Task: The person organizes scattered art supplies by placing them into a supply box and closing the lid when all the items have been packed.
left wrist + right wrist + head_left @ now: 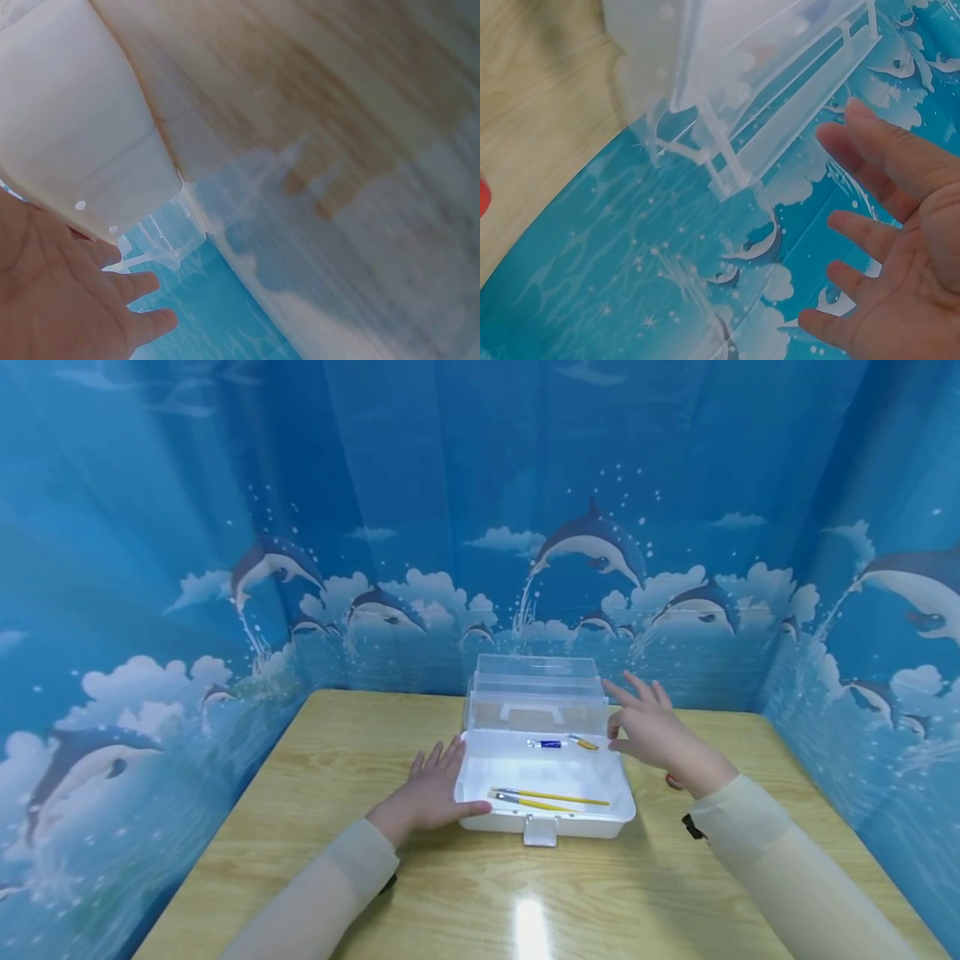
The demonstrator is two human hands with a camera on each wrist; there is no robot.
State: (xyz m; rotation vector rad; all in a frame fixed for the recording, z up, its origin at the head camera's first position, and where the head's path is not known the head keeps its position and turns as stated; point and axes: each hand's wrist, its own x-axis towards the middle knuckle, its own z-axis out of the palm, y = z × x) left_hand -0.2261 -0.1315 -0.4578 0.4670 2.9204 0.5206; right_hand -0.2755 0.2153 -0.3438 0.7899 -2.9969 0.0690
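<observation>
A white plastic storage box (547, 772) stands on the table with its clear lid (536, 693) raised at the back. Inside, two yellow-handled paintbrushes (551, 796) lie along the front. A small blue tube (546, 744) and a short yellow-and-grey piece (583, 742) lie near the back edge. My left hand (426, 793) rests against the box's left side, fingers straight, its thumb over the front rim. At the back right corner, my right hand (648, 731) is beside the raised lid, fingers spread and holding nothing.
The wood-patterned table (360, 735) extends around the box. A red item (674, 781) is partly hidden under the right wrist. A blue dolphin-print curtain (420, 527) surrounds the table at the back and sides. A latch (540, 831) hangs from the box's front.
</observation>
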